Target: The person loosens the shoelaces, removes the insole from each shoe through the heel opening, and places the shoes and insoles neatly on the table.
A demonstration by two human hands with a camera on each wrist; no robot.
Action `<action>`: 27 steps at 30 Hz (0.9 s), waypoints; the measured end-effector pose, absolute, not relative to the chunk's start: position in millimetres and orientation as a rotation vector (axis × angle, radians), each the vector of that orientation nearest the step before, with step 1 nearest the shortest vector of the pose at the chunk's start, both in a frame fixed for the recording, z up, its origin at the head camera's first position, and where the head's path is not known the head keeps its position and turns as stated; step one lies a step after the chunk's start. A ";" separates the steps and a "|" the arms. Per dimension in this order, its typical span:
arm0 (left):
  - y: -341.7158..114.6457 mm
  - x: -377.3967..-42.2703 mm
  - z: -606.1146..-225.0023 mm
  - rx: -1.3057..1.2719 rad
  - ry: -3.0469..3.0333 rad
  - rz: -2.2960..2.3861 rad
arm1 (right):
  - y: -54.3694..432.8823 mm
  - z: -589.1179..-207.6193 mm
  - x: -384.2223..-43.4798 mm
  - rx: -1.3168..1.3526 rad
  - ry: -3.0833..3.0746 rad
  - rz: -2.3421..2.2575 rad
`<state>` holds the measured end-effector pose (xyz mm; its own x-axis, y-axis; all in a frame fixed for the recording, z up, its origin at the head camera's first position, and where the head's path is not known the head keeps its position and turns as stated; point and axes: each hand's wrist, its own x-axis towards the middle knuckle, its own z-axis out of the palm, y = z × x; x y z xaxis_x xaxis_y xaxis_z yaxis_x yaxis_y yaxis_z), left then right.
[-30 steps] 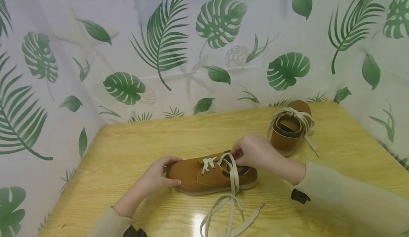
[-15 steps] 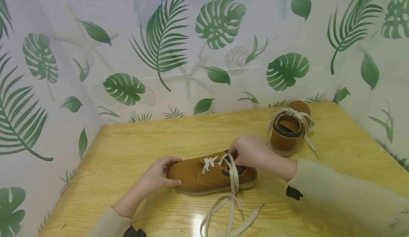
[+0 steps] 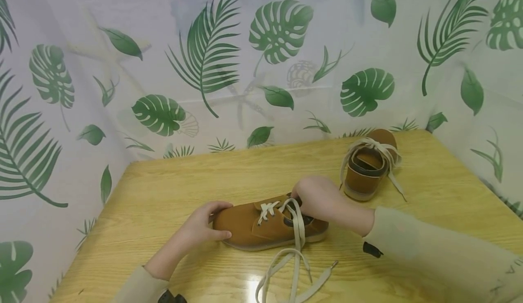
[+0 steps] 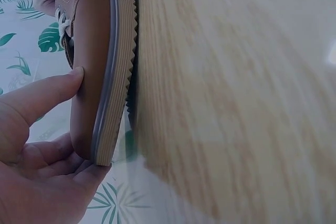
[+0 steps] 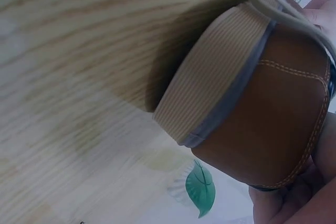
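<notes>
A brown lace-up shoe (image 3: 241,223) lies sideways on the wooden table, toe to the left. My left hand (image 3: 204,223) grips its toe, thumb on the near side and fingers round the far side; the left wrist view shows the thumb on the brown upper (image 4: 94,66) and fingers about the toe end. My right hand (image 3: 320,201) bends over the shoe's opening, fingers curled at the far collar edge; the fingertips are hidden, and I cannot tell whether they pinch a lace too. A cream shoelace (image 3: 300,226) crosses the near side, its loose ends on the table. The heel (image 5: 273,114) fills the right wrist view.
A second brown shoe (image 3: 365,183), its cream laces tied in a bow, stands at the back right of the table (image 3: 184,176). Behind the table hangs a white cloth (image 3: 229,121) printed with green leaves.
My right hand has shifted slightly left and turned, its fingers dipping further over the shoe's opening. The left hand and the shoe have stayed nearly still.
</notes>
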<state>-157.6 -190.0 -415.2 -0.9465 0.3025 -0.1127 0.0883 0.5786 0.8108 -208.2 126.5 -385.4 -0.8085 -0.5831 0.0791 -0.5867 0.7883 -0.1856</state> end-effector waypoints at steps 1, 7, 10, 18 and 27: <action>-190.2 -157.7 -415.2 0.328 2.573 1.300 | 126.3 -385.4 -207.9 0.971 -2.947 0.308; -191.2 -157.9 -415.8 0.370 2.563 1.301 | 125.5 -384.9 -204.1 0.970 -2.924 0.273; -191.4 -157.7 -416.0 0.368 2.562 1.304 | 124.9 -384.8 -202.2 0.960 -2.929 0.269; -192.8 -158.1 -417.8 0.393 2.560 1.298 | 125.3 -385.9 -199.1 1.003 -2.905 0.233; -192.5 -157.4 -416.7 0.363 2.564 1.300 | 123.5 -386.9 -196.9 1.034 -2.905 0.147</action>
<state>-157.4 -192.5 -416.7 -0.9394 0.3270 -0.1032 0.1101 0.5726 0.8124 -196.9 123.5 -386.9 -0.7742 -0.6274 0.0831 -0.6326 0.7712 -0.0711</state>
